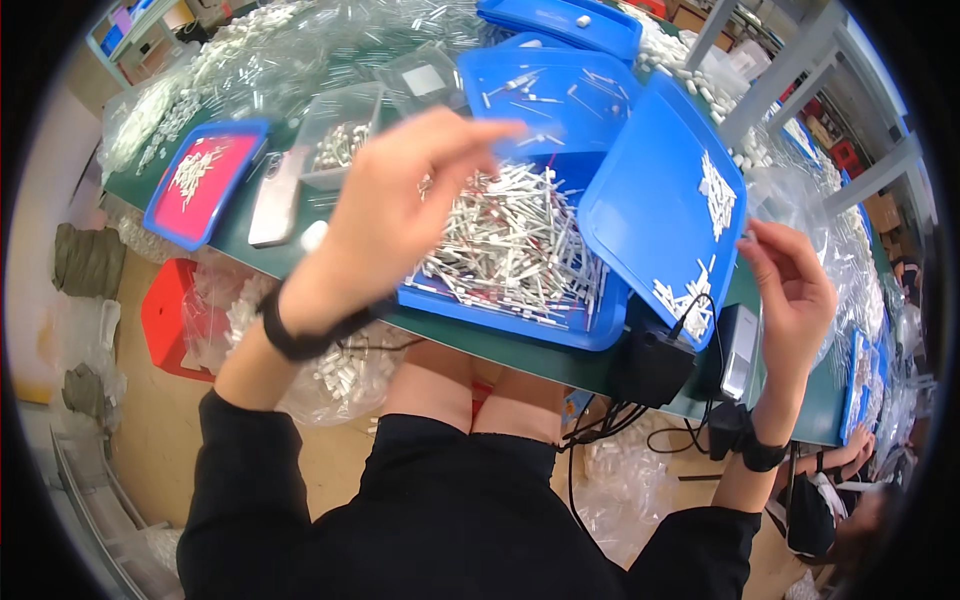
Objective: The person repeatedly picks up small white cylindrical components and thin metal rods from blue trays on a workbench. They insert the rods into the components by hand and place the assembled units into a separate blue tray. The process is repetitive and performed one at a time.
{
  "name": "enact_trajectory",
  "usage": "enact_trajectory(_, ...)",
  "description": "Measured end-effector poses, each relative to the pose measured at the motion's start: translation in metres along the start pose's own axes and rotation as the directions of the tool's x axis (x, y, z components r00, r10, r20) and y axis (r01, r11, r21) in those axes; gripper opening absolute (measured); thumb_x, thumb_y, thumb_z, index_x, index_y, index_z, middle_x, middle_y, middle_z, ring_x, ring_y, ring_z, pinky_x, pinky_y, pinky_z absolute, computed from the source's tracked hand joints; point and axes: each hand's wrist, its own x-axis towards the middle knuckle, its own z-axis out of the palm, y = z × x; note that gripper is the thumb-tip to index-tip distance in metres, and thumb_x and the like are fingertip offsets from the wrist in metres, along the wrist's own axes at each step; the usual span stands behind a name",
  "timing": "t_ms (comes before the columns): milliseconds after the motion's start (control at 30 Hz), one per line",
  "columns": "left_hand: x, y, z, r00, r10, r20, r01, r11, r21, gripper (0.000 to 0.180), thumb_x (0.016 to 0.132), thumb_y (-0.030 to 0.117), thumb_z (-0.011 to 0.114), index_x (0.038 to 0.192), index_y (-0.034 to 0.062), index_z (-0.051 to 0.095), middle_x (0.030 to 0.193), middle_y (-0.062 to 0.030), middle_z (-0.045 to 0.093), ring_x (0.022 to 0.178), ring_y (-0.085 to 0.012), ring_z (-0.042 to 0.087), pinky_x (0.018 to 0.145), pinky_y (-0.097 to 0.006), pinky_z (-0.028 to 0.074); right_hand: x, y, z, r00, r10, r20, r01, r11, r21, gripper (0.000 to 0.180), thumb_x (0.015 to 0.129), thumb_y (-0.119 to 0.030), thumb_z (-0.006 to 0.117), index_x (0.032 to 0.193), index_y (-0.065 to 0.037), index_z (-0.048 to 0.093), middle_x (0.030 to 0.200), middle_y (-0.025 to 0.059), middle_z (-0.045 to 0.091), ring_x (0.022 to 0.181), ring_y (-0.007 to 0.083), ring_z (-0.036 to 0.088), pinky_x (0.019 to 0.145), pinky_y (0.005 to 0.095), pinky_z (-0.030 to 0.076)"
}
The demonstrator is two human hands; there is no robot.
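Green counter [500,345] is carrying a blue tray [520,320] heaped with white sticks [510,240] at its near edge. Left hand [385,215] is hovering there blurred, fingers loosely curled; right hand [795,290] is pinching something tiny. A tilted tray [660,200] could spill its pieces.

The left hand [400,200] is motion-blurred, perhaps pinching something, hiding part of the tray [500,310].

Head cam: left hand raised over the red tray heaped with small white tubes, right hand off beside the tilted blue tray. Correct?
Not quite. In the head view the tray under the left hand is blue, not red, and heaped with small white tubes. The rest holds: the right hand is beside the tilted blue tray.
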Motion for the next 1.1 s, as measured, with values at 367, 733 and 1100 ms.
enact_trajectory(367, -0.022, 0.048, 0.046, 0.997, 0.077, 0.012, -0.071, 0.960, -0.273, 0.018, 0.077, -0.009, 0.064, 0.094, -0.0035, 0.067, 0.082, -0.0118, 0.069, 0.074, -0.0176, 0.066, 0.066, -0.025, 0.051, -0.033, -0.044, 0.034, 0.978, 0.095, 0.184, -0.153, 0.930, 0.336, 0.015, 0.082, 0.010, 0.060, 0.097, 0.008, 0.062, 0.084, 0.0130, 0.067, 0.075, 0.0151, 0.066, 0.069, 0.0240, 0.051)
enact_trajectory(733, -0.025, 0.046, 0.047, 0.982, 0.184, -0.050, -0.189, 0.974, -0.125, 0.019, 0.072, -0.010, 0.066, 0.088, -0.0025, 0.069, 0.077, -0.0101, 0.067, 0.064, -0.0190, 0.061, 0.057, -0.026, 0.048, -0.035, -0.044, 0.030, 0.975, 0.093, 0.203, -0.136, 0.969, 0.207, 0.012, 0.081, 0.010, 0.060, 0.092, 0.006, 0.064, 0.081, 0.0094, 0.067, 0.072, 0.0130, 0.065, 0.065, 0.0219, 0.050)
enact_trajectory(1100, -0.028, 0.044, 0.048, 0.973, 0.226, -0.040, -0.229, 0.968, -0.104, 0.024, 0.069, -0.012, 0.066, 0.091, -0.0022, 0.068, 0.078, -0.0107, 0.066, 0.065, -0.0202, 0.061, 0.056, -0.027, 0.047, -0.037, -0.044, 0.034, 0.957, 0.146, 0.249, -0.204, 0.952, 0.227, 0.013, 0.081, 0.010, 0.061, 0.092, 0.006, 0.065, 0.081, 0.0090, 0.067, 0.071, 0.0123, 0.065, 0.064, 0.0209, 0.050)
